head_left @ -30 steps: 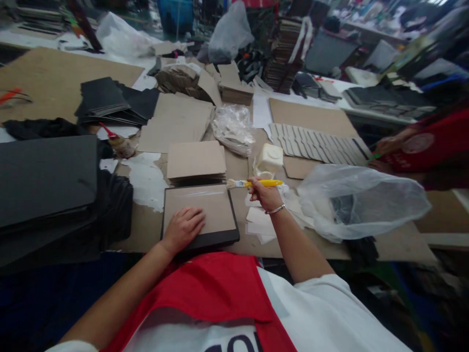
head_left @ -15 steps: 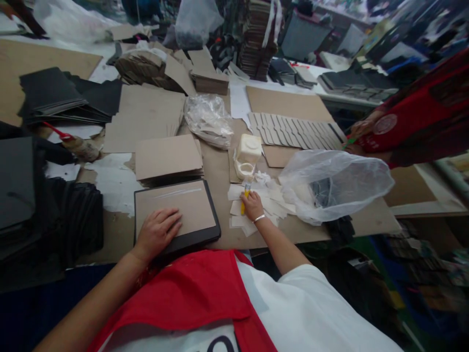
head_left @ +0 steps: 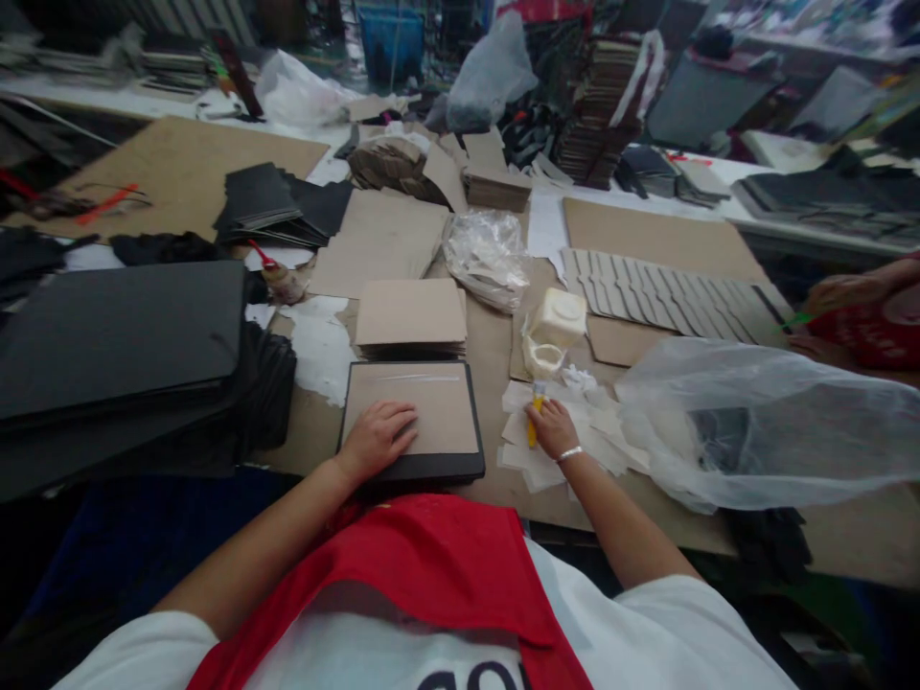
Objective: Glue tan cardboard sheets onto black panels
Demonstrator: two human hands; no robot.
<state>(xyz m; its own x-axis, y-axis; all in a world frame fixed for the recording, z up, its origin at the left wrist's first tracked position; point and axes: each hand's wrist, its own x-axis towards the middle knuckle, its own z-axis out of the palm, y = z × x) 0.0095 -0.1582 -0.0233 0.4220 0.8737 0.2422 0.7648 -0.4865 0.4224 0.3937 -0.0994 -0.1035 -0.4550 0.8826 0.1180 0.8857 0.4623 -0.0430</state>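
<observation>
My left hand lies flat, fingers spread, on a brown cardboard panel set in a black tray-like cover just in front of me. My right hand is closed round the yellow handle of a brush, held down on a pile of white paper pieces to the right of the cover. A cream glue container stands just beyond the paper.
A stack of brown cards sits behind the cover. Black sheets pile up at left. A clear plastic bag lies at right. Another person's hand and red sleeve work at the far right by rows of card strips.
My right hand swung the brush down from mid-air onto the white paper pieces, where it now rests. My left hand stayed on the cardboard panel.
</observation>
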